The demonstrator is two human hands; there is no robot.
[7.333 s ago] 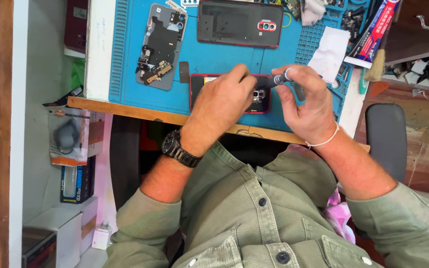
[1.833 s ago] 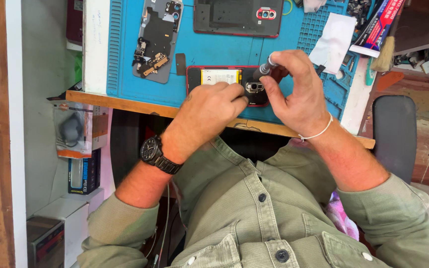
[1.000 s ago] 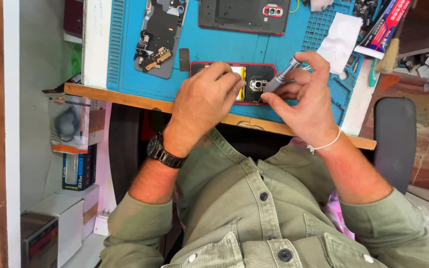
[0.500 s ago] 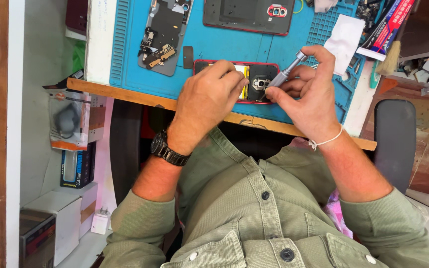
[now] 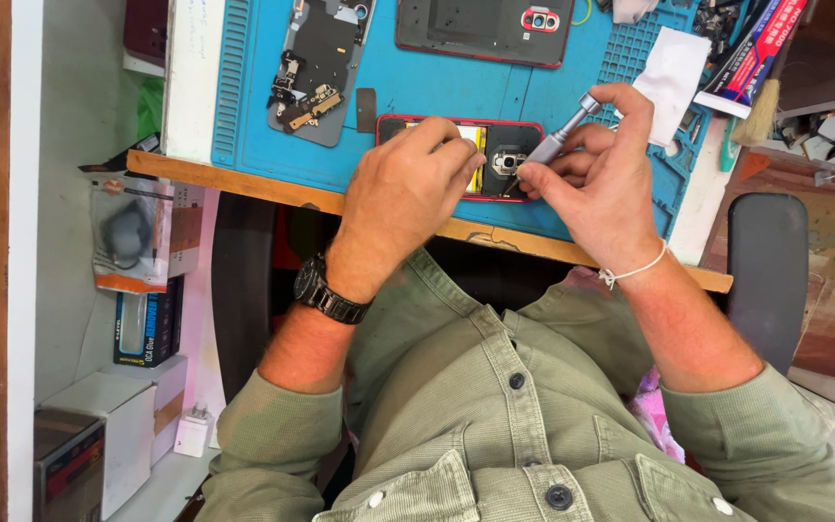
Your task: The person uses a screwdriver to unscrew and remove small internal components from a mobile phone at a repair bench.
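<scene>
One blue work mat point(image 5: 437, 92) covers the bench top, with one wooden edge along its near side. On the mat lie three phone pieces. One dark back cover with a red rim point(image 5: 480, 29) sits at the far side. One grey inner frame with small parts on it point(image 5: 316, 63) lies to the left. One opened phone in a red frame point(image 5: 504, 159) lies at the near edge, between both hands.

The left hand point(image 5: 403, 193) rests flat on the opened phone, fingers pressed together over its yellow-labelled battery. The right hand point(image 5: 606, 169) pinches one slim metal screwdriver point(image 5: 558, 140) between thumb and fingers — the forefinger caps its far end, the tip touching the phone's inside near the round camera opening.

One white paper scrap point(image 5: 674, 68) lies to the right on the mat. One black wristwatch point(image 5: 326, 290) is on the left wrist — one white cord band point(image 5: 635, 271) on the right.
</scene>
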